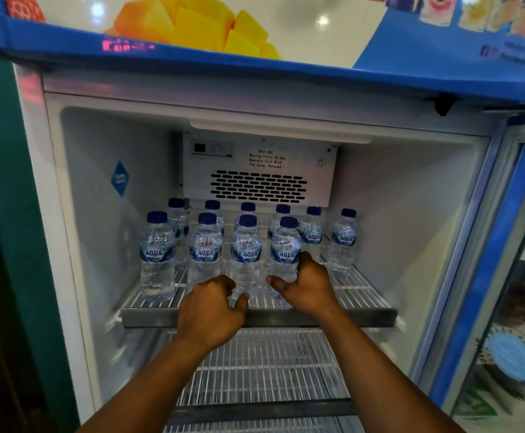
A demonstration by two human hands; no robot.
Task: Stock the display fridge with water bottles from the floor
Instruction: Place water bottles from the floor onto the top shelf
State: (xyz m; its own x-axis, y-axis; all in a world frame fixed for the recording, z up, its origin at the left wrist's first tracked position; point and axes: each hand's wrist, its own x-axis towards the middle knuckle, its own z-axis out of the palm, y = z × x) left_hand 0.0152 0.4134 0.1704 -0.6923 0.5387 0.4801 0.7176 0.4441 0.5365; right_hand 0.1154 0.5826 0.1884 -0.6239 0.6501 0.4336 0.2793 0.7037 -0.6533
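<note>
Several small clear water bottles with blue caps and blue labels stand in two rows on the top wire shelf (361, 295) of the open display fridge. My left hand (211, 310) grips the base of the third front-row bottle (246, 248), thumb and fingers curled round it. My right hand (308, 284) grips the fourth front-row bottle (285, 245) low on its body. Both bottles stand upright on the shelf. Two more front-row bottles (157, 254) stand to the left, untouched.
The fridge's fan cover (259, 173) fills the back wall behind the bottles. A bare wire shelf (264, 367) lies below. The open glass door (505, 276) hangs at the right. A teal wall (1, 214) borders the left.
</note>
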